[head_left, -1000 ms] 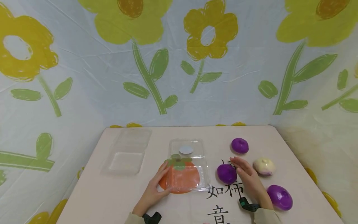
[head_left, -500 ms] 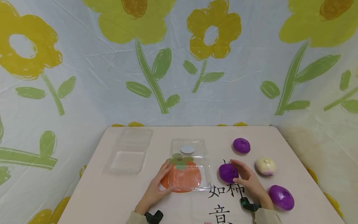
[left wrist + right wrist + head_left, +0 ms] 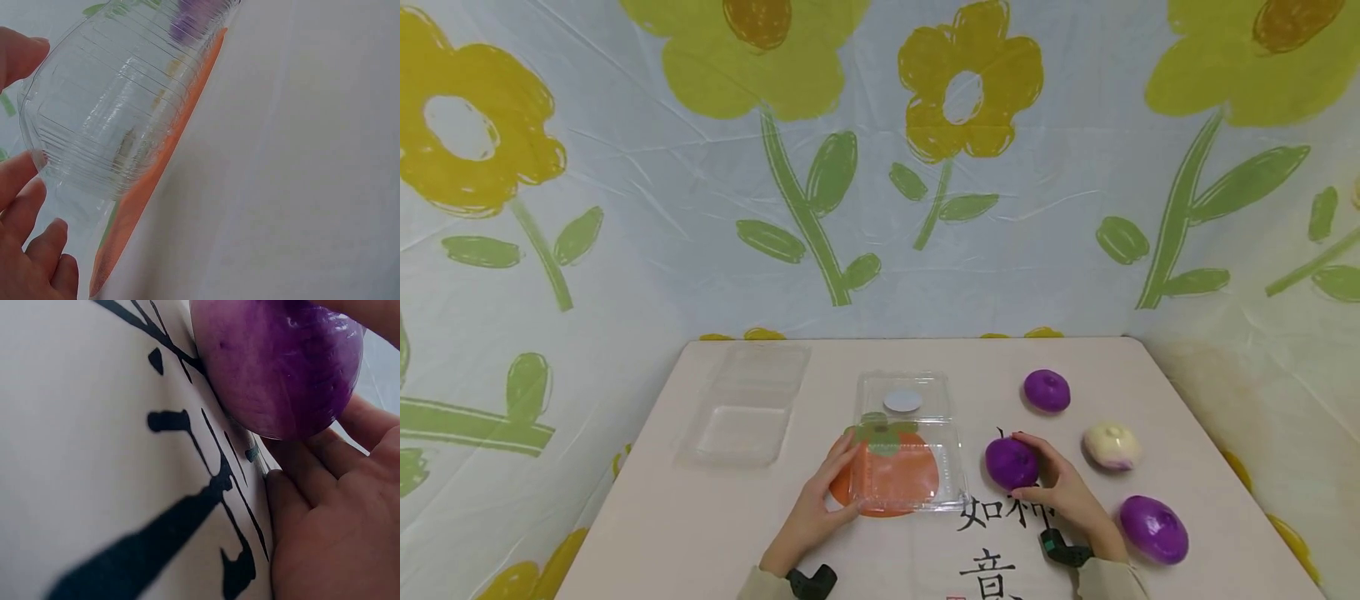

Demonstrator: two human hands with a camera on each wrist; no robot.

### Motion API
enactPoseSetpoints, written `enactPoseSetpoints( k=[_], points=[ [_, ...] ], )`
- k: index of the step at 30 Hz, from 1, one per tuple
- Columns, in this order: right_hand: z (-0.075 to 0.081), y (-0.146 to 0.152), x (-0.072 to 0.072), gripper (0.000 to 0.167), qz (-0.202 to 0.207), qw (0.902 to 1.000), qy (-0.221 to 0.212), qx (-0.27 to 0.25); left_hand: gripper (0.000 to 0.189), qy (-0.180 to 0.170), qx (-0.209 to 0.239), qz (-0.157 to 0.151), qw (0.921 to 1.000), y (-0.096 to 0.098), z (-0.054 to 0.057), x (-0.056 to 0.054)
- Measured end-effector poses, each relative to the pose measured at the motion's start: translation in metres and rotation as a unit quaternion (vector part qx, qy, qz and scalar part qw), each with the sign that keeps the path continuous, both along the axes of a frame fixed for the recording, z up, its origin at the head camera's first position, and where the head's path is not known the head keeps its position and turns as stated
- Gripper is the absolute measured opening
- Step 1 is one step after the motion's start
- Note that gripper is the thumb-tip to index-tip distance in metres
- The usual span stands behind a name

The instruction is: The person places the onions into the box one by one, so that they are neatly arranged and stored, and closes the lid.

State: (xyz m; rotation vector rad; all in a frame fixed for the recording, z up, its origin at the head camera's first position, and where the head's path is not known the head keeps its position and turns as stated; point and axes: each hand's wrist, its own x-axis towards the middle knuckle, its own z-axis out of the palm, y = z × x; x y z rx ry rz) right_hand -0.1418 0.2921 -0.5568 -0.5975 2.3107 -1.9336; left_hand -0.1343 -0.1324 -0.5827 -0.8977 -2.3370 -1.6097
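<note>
Across a pale counter [image 3: 640, 533], its near edge cut off, an open clear clamshell container [image 3: 910, 437] lies over a printed persimmon [image 3: 129, 215], its see-through walls hard to make out. The left hand [image 3: 817, 500] touches the container's left rim, fingers spread. To the container's right, the right hand [image 3: 1069, 490] holds a purple onion [image 3: 1009, 463] between thumb and fingers; the right wrist view crops the onion's top.
</note>
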Motion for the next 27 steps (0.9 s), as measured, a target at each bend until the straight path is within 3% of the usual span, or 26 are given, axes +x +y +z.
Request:
enactPoseSetpoints(
  k=[13, 20, 27],
  points=[
    [0.007, -0.004, 0.001, 0.083, -0.049, 0.997, -0.022, 0.055, 0.076, 0.029, 0.002, 0.012, 0.9995, 0.002, -0.001, 0.001],
    [0.017, -0.004, -0.001, 0.083, -0.069, 0.9922, -0.038, 0.096, 0.073, 0.018, 0.016, -0.004, 0.9997, 0.002, 0.002, 0.001],
    [0.033, -0.013, -0.004, 0.081, -0.075, 0.99, -0.012, 0.119, 0.073, 0.016, 0.011, -0.007, 0.9998, 0.001, 0.0, 0.0]
  ],
)
